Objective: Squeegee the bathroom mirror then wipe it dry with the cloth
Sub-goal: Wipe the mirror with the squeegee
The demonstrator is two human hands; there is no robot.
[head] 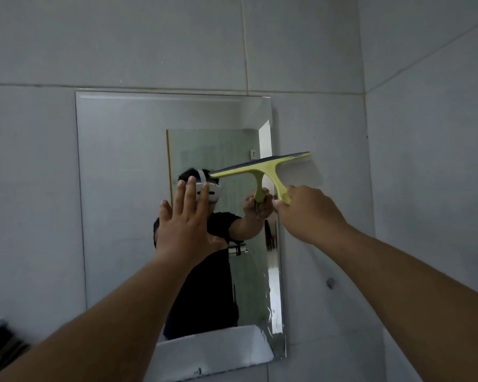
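Note:
A rectangular frameless mirror (122,188) hangs on the grey tiled wall. My right hand (309,213) grips the handle of a yellow-green squeegee (262,168), whose blade lies tilted across the mirror's right edge at mid height, its right end over the wall tile. My left hand (185,224) is raised flat in front of the mirror's middle, fingers spread, holding nothing. The glass reflects a person in a dark shirt wearing a white headset, with the squeegee hand mirrored. Streaks and wet smears show along the mirror's lower right edge. No cloth is in view.
A wall corner (366,161) runs down just right of the mirror. A small round wall fitting (330,283) sits on the tile at the lower right. A dark object (0,346) is at the lower left edge. A white strip (213,351) crosses the mirror's bottom.

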